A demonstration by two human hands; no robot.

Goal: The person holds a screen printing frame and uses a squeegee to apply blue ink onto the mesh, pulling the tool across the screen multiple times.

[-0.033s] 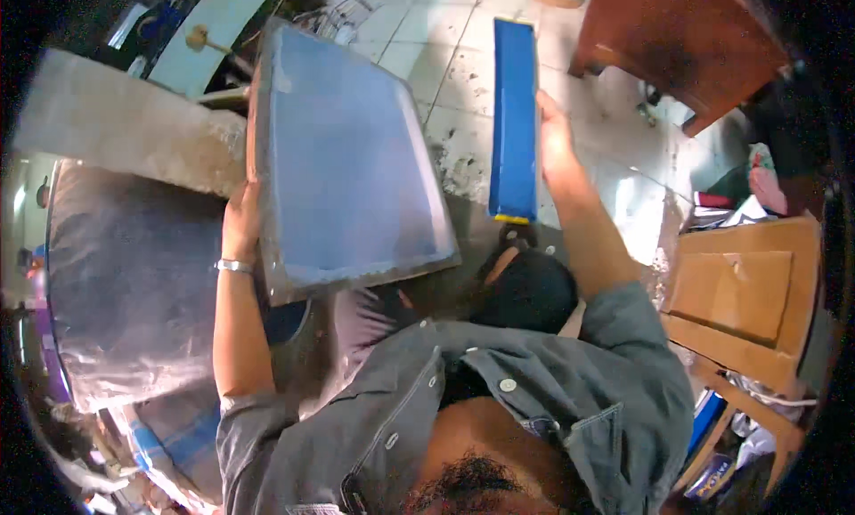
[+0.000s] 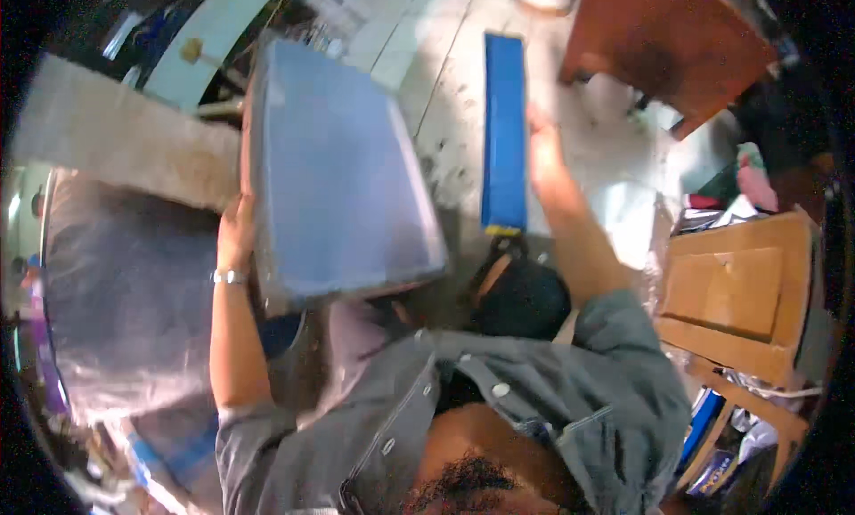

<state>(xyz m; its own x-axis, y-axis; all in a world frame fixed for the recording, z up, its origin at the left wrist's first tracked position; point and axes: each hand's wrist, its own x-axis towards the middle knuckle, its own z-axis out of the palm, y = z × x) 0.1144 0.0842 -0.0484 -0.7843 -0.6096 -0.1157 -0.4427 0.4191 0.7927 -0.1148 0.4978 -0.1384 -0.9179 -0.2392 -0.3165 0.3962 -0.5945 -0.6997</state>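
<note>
My left hand [image 2: 237, 233] grips the left side of a rectangular framed panel [image 2: 334, 168]. The panel has a smooth blue-grey face and a worn, brownish rim, and is tilted up in front of me. To its right, my right hand [image 2: 545, 150] is closed on the right edge of a long, narrow blue strip [image 2: 505, 132] held upright. A bit of yellow shows at the strip's lower end; its exact kind is unclear. The two held things stay apart. Fingers behind each of them are hidden.
A pale board [image 2: 125, 132] and a dark plastic-covered surface [image 2: 129, 292] lie at my left. Reddish-brown furniture [image 2: 663, 43] stands far right on the tiled floor [image 2: 454, 79]. An open cardboard box [image 2: 735, 288] with odds and ends sits at my right.
The whole view has shifted slightly, with the panel and the blue strip appearing a little further left. Both hands keep their hold.
</note>
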